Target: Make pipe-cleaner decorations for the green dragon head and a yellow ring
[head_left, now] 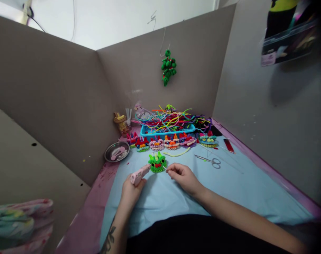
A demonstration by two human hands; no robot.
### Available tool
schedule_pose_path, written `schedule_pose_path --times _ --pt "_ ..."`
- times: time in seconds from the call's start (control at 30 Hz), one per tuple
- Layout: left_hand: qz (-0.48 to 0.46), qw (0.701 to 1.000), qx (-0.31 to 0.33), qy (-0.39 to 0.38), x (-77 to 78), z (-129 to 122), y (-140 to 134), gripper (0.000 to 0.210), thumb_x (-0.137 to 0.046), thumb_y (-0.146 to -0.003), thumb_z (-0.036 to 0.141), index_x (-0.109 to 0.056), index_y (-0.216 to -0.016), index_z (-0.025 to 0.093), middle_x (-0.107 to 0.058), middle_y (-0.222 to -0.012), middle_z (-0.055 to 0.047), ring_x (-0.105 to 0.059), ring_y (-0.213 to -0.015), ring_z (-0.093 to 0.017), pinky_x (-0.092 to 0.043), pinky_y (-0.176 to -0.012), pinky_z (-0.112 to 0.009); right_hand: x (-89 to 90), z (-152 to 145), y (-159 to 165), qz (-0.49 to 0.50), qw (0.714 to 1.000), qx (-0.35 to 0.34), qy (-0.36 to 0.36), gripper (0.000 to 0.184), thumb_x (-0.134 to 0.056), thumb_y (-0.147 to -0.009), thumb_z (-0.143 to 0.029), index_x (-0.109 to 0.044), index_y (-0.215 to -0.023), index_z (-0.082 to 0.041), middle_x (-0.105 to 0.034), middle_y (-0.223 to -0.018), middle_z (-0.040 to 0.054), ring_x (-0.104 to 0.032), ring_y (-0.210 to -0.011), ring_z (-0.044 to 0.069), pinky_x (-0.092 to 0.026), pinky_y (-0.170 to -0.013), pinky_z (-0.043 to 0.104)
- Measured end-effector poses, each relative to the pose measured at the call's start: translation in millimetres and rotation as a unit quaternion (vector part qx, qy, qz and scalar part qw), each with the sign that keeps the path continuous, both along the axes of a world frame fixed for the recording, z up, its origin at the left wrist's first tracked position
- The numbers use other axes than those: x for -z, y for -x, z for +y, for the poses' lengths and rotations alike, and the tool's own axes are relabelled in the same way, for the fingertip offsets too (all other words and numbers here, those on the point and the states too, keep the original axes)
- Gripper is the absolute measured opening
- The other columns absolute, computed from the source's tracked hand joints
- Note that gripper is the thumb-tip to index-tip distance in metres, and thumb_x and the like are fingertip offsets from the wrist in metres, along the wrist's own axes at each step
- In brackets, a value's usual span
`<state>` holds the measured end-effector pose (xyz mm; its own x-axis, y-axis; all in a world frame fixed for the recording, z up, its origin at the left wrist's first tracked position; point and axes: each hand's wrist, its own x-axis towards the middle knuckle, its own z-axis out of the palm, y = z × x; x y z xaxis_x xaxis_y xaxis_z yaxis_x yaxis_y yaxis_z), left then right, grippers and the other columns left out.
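Note:
My left hand [131, 190] is wrapped round a pale pink glue gun [139, 175], its nozzle end close to the left side of a green lion-like head [157, 163] made of fuzzy stems. The head has dark round eyes and a red mouth. On its other side my right hand [183, 176] is closed in a pinch. A small whitish bit [165, 169] shows at the fingertips, beside the head's lower right edge; it is too small to name. Just behind lies a yellow fuzzy stem [177, 153].
Several colourful heads [156, 144] line up before a blue tray [167, 133] heaped with fuzzy stems. A metal dish [117, 151] stands left; scissors [209, 161] and a red object [228, 145] lie right. Grey panels [162, 81] enclose the table, with a green ornament [168, 68] hanging.

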<state>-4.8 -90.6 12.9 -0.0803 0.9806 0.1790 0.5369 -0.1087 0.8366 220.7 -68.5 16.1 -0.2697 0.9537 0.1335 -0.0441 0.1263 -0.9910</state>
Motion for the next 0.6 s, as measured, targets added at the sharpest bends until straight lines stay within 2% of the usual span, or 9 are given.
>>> schedule_pose_path --times 0.2,0.6 --pt "0.063 0.998 -0.009 -0.004 6.0 4.7 2.6 0.033 -0.06 -0.07 0.027 -0.066 -0.101 0.019 -0.069 -0.1 -0.006 -0.062 -0.093 -0.023 -0.047 -0.085 -0.033 -1.8 -0.6 0.1 -0.013 1.0 0.002 -0.005 0.019 -0.057 -0.073 -0.034 -0.058 -0.077 -0.016 -0.046 -0.059 -0.0032 -0.041 -0.055 0.01 -0.033 -0.054 0.023" --pt "0.069 0.997 -0.024 -0.015 10.1 6.8 2.0 0.032 -0.06 -0.07 0.027 -0.066 -0.1 0.018 -0.07 -0.09 -0.006 -0.063 -0.088 -0.022 -0.049 -0.081 -0.033 3.1 1.0 0.0 -0.006 1.0 -0.009 -0.011 0.019 -0.056 -0.075 -0.034 -0.059 -0.078 -0.016 -0.047 -0.06 -0.0028 -0.041 -0.057 0.01 -0.033 -0.054 0.023"
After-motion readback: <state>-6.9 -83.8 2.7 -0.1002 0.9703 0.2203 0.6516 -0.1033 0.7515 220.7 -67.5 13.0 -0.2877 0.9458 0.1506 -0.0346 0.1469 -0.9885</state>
